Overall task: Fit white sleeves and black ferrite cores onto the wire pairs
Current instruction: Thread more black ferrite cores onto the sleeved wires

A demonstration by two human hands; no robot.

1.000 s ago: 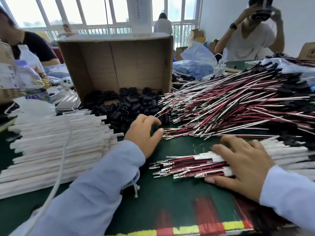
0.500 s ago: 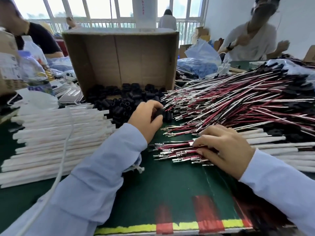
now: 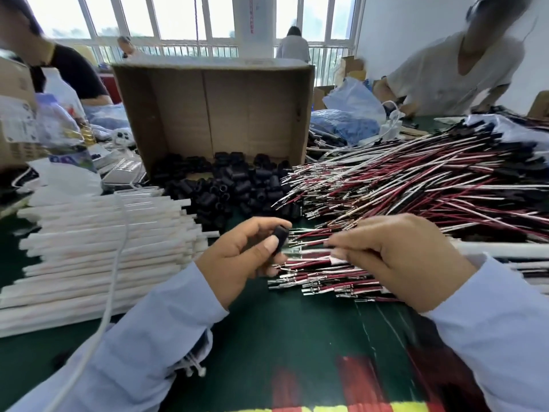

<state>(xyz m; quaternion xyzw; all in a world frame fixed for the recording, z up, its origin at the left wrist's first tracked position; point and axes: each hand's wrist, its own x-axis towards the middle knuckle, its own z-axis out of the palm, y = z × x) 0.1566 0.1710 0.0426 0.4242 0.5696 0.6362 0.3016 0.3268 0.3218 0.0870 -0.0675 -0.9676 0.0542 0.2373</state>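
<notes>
Left hand [image 3: 237, 257] pinching a ferrite core [image 3: 280, 237] at its fingertips | right hand [image 3: 395, 257] pinching a wire pair [image 3: 309, 243], terminals just short of the core | small batch of sleeved pairs [image 3: 326, 278] under the right fingers, big bare heap [image 3: 416, 188] beyond them | looks like most of the job is left.

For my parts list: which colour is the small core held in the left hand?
The core is black; head view.

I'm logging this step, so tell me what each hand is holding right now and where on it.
The left hand pinches a black ferrite core by its sides, thumb against fingers. The right hand pinches a wire pair near its terminal end.
</notes>
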